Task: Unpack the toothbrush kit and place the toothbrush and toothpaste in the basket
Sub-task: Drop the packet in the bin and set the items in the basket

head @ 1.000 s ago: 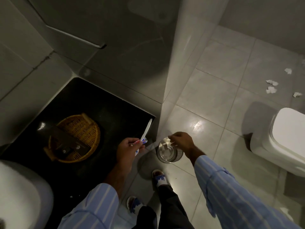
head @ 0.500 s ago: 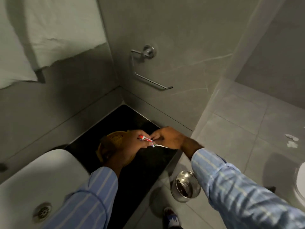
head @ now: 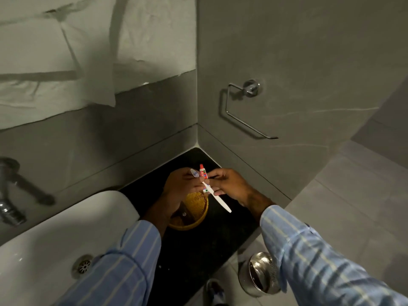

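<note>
My left hand (head: pixel 177 189) and my right hand (head: pixel 230 186) meet above the round wicker basket (head: pixel 198 218), which stands on the black counter (head: pixel 198 257). Between them is a white toothbrush (head: pixel 217 198): its head points up beside my left fingers and its handle slants down to the right. A small red toothpaste tube (head: pixel 203 172) stands upright next to the brush head, pinched by my right fingertips. My left hand appears to grip the brush near its head. The hands hide most of the basket; a dark object lies inside it.
A white sink (head: pixel 44 246) with a drain (head: pixel 84 266) fills the lower left, with a metal tap (head: pixel 10 195) behind it. A steel bin (head: pixel 260 274) stands on the floor. A towel ring (head: pixel 245 107) hangs on the right wall, white towels (head: pixel 66 51) hang top left.
My right hand rose from the steel bin and joined my left hand over the basket. The toothpaste tube has turned upright between both hands. The view lifted toward the wall corner.
</note>
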A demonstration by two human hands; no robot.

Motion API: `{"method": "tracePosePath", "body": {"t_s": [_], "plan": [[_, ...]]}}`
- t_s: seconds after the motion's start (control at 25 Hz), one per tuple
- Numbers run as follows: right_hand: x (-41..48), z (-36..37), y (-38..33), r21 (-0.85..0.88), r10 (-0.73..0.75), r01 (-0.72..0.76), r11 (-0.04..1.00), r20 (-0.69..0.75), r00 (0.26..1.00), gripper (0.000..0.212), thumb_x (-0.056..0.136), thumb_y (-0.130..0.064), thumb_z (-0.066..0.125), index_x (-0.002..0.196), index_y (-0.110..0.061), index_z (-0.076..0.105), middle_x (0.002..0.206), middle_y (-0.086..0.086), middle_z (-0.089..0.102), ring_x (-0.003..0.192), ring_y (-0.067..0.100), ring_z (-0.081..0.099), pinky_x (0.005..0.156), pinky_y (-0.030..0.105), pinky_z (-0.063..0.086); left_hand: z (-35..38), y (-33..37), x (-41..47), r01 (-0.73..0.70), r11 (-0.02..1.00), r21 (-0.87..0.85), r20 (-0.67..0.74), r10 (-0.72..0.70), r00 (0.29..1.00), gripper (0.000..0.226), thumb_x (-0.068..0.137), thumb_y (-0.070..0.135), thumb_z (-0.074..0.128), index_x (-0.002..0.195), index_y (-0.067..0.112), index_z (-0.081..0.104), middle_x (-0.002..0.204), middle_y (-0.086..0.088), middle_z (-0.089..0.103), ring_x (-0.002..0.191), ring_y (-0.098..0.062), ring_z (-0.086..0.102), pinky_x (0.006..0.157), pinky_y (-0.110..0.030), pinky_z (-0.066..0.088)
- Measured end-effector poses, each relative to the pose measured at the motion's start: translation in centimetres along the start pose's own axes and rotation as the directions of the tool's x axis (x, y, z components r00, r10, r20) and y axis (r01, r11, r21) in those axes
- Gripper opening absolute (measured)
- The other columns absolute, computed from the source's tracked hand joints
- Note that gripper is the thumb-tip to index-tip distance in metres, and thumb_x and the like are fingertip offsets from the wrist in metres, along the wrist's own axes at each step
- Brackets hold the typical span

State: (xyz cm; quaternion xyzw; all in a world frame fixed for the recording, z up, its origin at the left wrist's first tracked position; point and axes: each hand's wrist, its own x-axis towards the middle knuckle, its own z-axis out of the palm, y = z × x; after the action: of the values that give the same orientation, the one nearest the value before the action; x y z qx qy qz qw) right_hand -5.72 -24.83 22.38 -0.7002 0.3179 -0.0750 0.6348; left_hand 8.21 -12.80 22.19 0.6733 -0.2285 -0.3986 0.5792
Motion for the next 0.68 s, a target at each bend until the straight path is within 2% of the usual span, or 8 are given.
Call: {"method": "tracePosePath", "body": {"t_s": [0.12,0.2,0.28,0.36,0.44,0.48,0.56,0.68], "plan": [[2.7,0.6,0.2,-0.018,0.041,-0.041,0.999,0.003,0.999,0.024,0.087,-0.026,0.074,0.108,-0.014,0.073,0.105,0.018,0.076,0.095,0.033,0.073,0.082,0.038,0.059,-1.2,-1.0,1.9,0.038,0.999,0.028,-0.039,-0.037,0.999,0.01,0.08,0.003,0.078,0.088,0.007,0.076,0.09,-0.018,0.076,0.075,-0.017,0.078,0.06,-0.02,0.059],[5.2,0.9,0.5,-0.064,0.072,-0.074,0.995,-0.034,0.997,0.021,0.088,-0.024,0.071,0.106,-0.014,0.075,0.106,0.014,0.076,0.101,0.031,0.071,0.089,0.04,0.059,-2.6,-1.5,3.8,0.053,0.994,0.095,-0.048,-0.048,0.998,0.006,0.083,0.01,0.077,0.089,0.013,0.077,0.092,-0.012,0.076,0.078,-0.011,0.076,0.063,-0.018,0.058],[7.9,0.9,1.3,-0.179,0.107,-0.12,0.977,-0.078,0.991,0.02,0.09,-0.024,0.068,0.107,-0.015,0.075,0.11,0.009,0.075,0.104,0.024,0.069,0.097,0.043,0.055,-4.4,-1.9,6.1,0.089,0.974,0.207,-0.067,-0.076,0.995,0.014,0.082,0.019,0.078,0.095,0.013,0.076,0.099,-0.011,0.075,0.091,-0.016,0.074,0.079,-0.028,0.059],[10.5,0.8,2.3,-0.238,0.152,-0.167,0.957,-0.082,0.985,0.017,0.091,-0.023,0.066,0.103,-0.014,0.075,0.108,0.009,0.074,0.102,0.023,0.069,0.098,0.044,0.055,-6.1,-2.5,8.3,0.155,0.973,0.171,-0.101,-0.139,0.985,0.021,0.079,0.014,0.081,0.097,0.01,0.073,0.107,-0.019,0.072,0.097,-0.028,0.073,0.086,-0.04,0.059],[12.8,0.8,3.4,-0.232,0.188,-0.208,0.95,-0.108,0.976,0.014,0.089,-0.021,0.068,0.092,-0.01,0.077,0.1,0.014,0.076,0.096,0.026,0.072,0.094,0.047,0.057,-7.4,-3.1,10.1,0.155,0.965,0.21,-0.129,-0.129,0.983,0.023,0.076,0.006,0.082,0.095,0.007,0.069,0.102,-0.021,0.072,0.082,-0.024,0.076,0.072,-0.033,0.062],[13.9,1.0,4.0,-0.241,0.203,-0.225,0.944,-0.113,0.973,0.014,0.088,-0.02,0.07,0.087,-0.009,0.078,0.097,0.015,0.077,0.093,0.028,0.073,0.092,0.047,0.058,-7.8,-3.5,11.0,0.127,0.943,0.309,-0.123,-0.093,0.988,0.024,0.075,0.005,0.083,0.095,0.007,0.068,0.096,-0.019,0.073,0.074,-0.021,0.075,0.066,-0.03,0.061],[15.8,1.5,5.2,-0.313,0.234,-0.248,0.917,-0.082,0.969,0.014,0.086,-0.02,0.071,0.08,-0.01,0.078,0.09,0.014,0.077,0.086,0.027,0.075,0.087,0.046,0.061,-8.3,-4.4,12.8,0.067,0.879,0.472,-0.073,-0.036,0.997,0.026,0.073,0.007,0.084,0.093,0.004,0.067,0.085,-0.013,0.071,0.065,-0.016,0.067,0.063,-0.031,0.055],[18.1,2.6,6.7,-0.419,0.293,-0.28,0.864,-0.034,0.956,0.012,0.084,-0.02,0.073,0.078,-0.01,0.077,0.086,0.011,0.077,0.081,0.023,0.075,0.082,0.043,0.063,-8.3,-6.6,15.2,0.104,0.855,0.507,-0.062,-0.084,0.995,0.028,0.073,0.007,0.085,0.092,0.001,0.065,0.081,-0.01,0.07,0.059,-0.01,0.062,0.057,-0.022,0.051]]}}
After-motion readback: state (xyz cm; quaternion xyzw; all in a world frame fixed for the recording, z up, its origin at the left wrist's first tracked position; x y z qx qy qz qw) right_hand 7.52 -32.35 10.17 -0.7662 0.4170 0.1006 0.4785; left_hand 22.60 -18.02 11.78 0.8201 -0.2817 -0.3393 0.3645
